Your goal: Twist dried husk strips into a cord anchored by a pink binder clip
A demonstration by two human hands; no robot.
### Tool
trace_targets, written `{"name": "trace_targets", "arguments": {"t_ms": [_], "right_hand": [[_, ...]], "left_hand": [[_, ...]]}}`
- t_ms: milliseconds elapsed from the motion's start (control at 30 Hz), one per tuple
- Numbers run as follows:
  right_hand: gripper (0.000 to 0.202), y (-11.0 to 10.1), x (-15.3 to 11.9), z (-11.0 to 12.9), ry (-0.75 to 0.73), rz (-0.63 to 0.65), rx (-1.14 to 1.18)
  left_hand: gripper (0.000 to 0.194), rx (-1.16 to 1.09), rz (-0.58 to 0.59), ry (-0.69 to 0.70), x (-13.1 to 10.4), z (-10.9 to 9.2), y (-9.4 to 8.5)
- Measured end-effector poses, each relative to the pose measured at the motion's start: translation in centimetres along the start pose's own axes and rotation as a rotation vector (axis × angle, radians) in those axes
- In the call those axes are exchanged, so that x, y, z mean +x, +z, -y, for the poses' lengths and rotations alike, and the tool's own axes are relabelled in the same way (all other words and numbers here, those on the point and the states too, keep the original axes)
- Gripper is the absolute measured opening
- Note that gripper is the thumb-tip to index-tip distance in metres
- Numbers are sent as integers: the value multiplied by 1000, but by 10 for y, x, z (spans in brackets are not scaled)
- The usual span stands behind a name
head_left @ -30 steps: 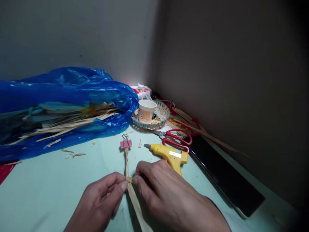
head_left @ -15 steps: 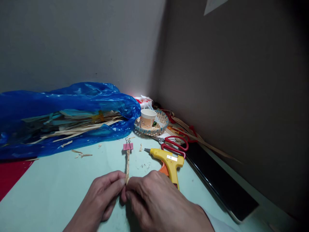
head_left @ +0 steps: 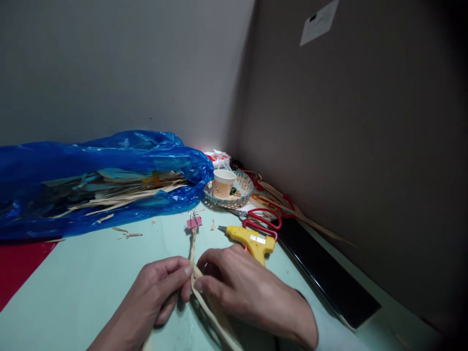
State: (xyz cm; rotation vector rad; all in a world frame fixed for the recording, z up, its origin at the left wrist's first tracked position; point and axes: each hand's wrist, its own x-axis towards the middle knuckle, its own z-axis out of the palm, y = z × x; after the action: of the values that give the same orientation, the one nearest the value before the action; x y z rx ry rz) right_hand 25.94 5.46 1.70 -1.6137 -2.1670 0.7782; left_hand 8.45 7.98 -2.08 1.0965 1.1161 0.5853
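A pink binder clip (head_left: 194, 223) grips the far end of a narrow pale straw braid (head_left: 192, 247), which runs toward me along the table. My left hand (head_left: 158, 287) pinches the braid's near end between thumb and fingertips. Loose straw strands (head_left: 215, 319) come out from that point and trail toward the lower right. My right hand (head_left: 244, 290) is close beside it, thumb and curled index finger on one strand; its other fingertips are hidden. The yellow glue gun (head_left: 252, 241) lies just beyond my right hand, which covers its handle.
A blue plastic bag (head_left: 120, 151) with straw strips (head_left: 135, 192) lies at the back left. A paper cup (head_left: 224, 184) stands in a woven basket (head_left: 248, 192). Red-handled scissors (head_left: 261, 220) and a black flat device (head_left: 329, 273) lie to the right, near the wall.
My right hand has turned and opened away from my left, so the loose strands now show. My left hand keeps its pinch. The view has tilted slightly.
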Motion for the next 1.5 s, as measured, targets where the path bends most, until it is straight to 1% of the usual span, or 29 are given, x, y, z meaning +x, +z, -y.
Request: {"name": "trace_targets", "arguments": {"t_ms": [67,233,300,367,433,500,567,633,667,733,800,833,867,900,933,1000,1100,1200,1267,1367,1433,1500], "right_hand": [[29,4,2,-2,-2,41,-25],[29,1,-1,5,7,20,-110],[30,1,-6,12,27,9,-127],[28,5,-11,19,77,5,-159],[21,16,-12,24,116,29,-218],[19,31,-9,27,56,89,-288],[27,45,-5,29,-59,146,-365],[33,51,-3,29,-133,189,-438],[34,49,-3,29,-149,202,-446],[29,39,-6,28,-146,160,-382],[19,23,-11,23,-113,-48,-219],[24,16,-12,21,-90,-130,-152],[26,11,-13,17,-69,-185,-102],[27,9,-13,14,-53,-194,-63],[25,10,-12,10,-52,-177,-25],[25,18,-7,4,-71,-124,64],[29,32,4,-4,-74,-58,181],[29,37,12,-8,-80,-31,243],[27,36,13,-8,-77,-49,275],[26,35,11,-6,-32,-114,269],[24,36,8,-4,-6,-166,222],[21,37,7,-3,5,-205,189]], "left_hand": [[36,33,-13,14,0,0,1],[37,201,-101,44,1,0,5],[36,216,-106,89,2,2,5],[32,187,-106,131,4,5,4],[30,178,-108,117,5,10,3],[30,175,-87,75,7,14,2],[32,118,-41,63,8,17,2],[32,32,-17,72,8,18,1],[32,1,-17,70,7,17,1],[33,-22,-26,54,6,15,0],[33,-20,-24,22,3,12,-1],[34,-21,-12,10,1,11,-1],[35,-23,6,1,0,10,-1],[36,-29,30,-2,-2,10,-1],[36,-42,54,5,-4,9,-1],[37,-75,79,38,-6,9,-1],[38,-93,70,84,-9,11,1],[35,-67,68,177,-9,14,5],[34,-38,35,227,-10,18,8],[31,55,-31,223,-12,22,9],[29,190,-90,224,-18,21,9],[30,384,-180,257,-26,15,10]]}}
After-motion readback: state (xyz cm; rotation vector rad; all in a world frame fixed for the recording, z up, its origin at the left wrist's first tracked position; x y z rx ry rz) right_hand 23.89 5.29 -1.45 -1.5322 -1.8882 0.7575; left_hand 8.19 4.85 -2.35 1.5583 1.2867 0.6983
